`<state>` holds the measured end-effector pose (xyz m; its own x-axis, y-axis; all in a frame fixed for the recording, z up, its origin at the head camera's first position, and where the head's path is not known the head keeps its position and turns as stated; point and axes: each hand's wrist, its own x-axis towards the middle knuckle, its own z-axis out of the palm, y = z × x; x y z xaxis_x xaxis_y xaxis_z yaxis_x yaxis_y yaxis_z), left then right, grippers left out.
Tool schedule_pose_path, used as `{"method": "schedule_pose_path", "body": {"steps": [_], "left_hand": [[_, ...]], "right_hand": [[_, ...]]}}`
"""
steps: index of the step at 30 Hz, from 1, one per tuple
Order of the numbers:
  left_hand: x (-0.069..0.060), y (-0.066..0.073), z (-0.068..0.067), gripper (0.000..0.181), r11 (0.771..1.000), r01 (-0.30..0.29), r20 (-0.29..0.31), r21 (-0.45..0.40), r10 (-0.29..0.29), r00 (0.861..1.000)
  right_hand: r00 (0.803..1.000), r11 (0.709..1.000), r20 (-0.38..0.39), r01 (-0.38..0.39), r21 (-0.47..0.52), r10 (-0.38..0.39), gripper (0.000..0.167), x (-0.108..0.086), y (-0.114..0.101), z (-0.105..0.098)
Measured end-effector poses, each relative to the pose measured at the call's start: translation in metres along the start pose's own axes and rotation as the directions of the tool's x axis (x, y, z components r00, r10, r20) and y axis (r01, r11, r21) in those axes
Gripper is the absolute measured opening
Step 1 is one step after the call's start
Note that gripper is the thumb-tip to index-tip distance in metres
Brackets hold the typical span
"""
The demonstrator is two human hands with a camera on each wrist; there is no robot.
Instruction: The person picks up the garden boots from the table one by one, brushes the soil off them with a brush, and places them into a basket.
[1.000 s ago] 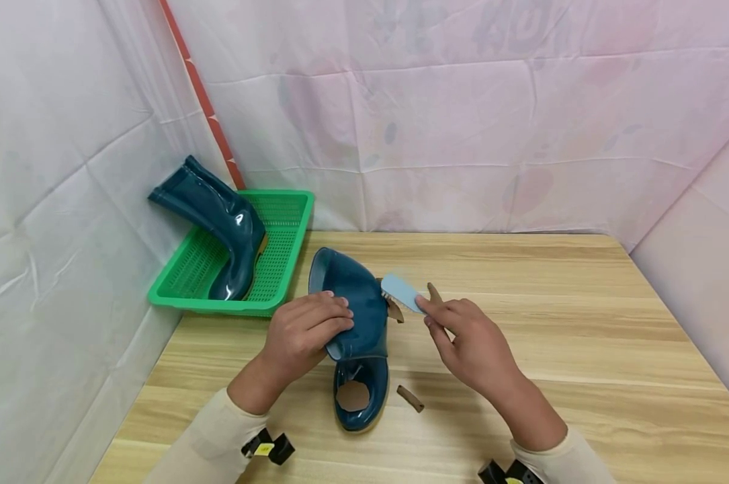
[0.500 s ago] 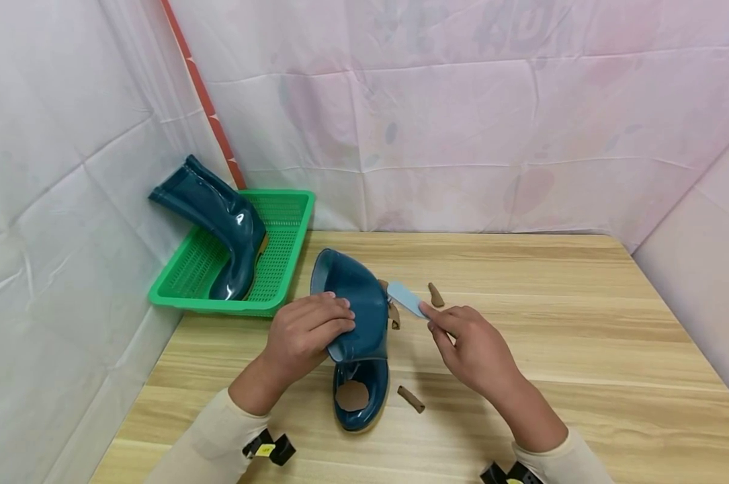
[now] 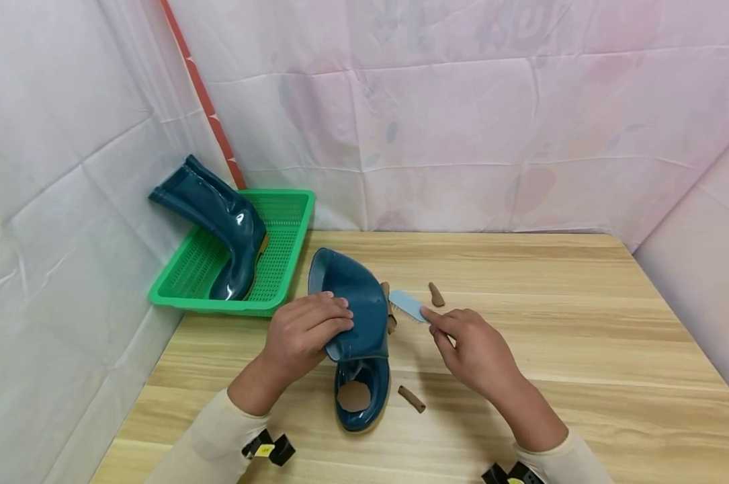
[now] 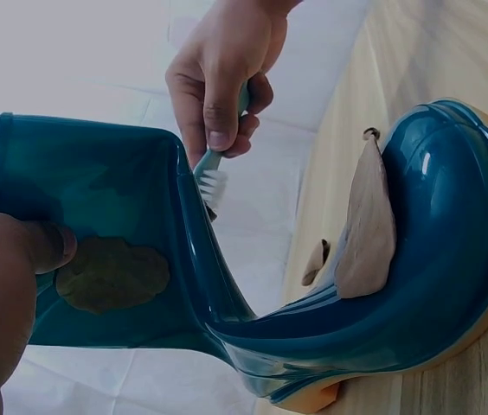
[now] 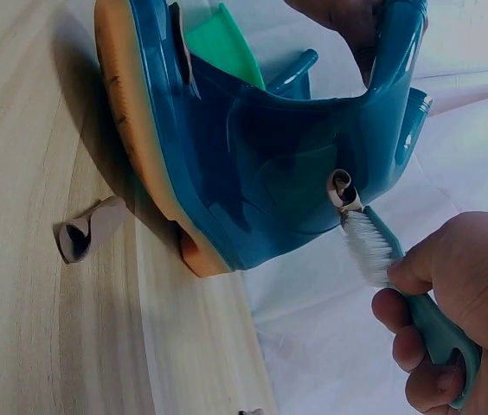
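Currently | left hand (image 3: 306, 329): grips teal boot (image 3: 367, 316) by its shaft, boot standing on wooden table (image 3: 564, 336) | right hand (image 3: 476, 346): fingers wrapped round brush (image 3: 407, 306), bristles at curled brown patch (image 5: 343, 188) on boot's side

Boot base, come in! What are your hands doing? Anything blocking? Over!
Left hand gripping rubber boot on table. Right hand holding scrub brush, bristles at curled brown patch. Loose brown roll beside boot, apparently not blocking.

In the left half, a green basket (image 3: 201, 306) with a boot (image 3: 219, 215) tilted inside, leaning out toward upper left. Red stripe (image 3: 197, 87) slanting down through upper left; pale sheet (image 3: 449, 121) across the top. Below, wood table (image 3: 551, 296).
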<state>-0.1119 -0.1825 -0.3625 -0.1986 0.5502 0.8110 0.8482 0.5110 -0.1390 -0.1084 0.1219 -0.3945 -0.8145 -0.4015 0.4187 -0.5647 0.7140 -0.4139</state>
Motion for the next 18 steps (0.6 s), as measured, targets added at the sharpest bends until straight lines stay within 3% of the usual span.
{"method": "schedule_pose_path", "body": {"steps": [9,18], "left_hand": [[-0.0001,0.0001,-0.0005,0.02,1.0,0.008,0.003,-0.002,-0.008,1.0],[0.0005,0.0007,-0.0001,0.02,1.0,0.006,0.003,-0.006,-0.006,1.0]], "right_hand": [[1.0,1.0,-0.008,-0.019,-0.023,0.018,0.038,-0.0029,0.0034,-0.0031],[0.989,0.999,-0.145,0.041,0.034,-0.035,0.04,-0.0015,0.0007,0.0022]]}}
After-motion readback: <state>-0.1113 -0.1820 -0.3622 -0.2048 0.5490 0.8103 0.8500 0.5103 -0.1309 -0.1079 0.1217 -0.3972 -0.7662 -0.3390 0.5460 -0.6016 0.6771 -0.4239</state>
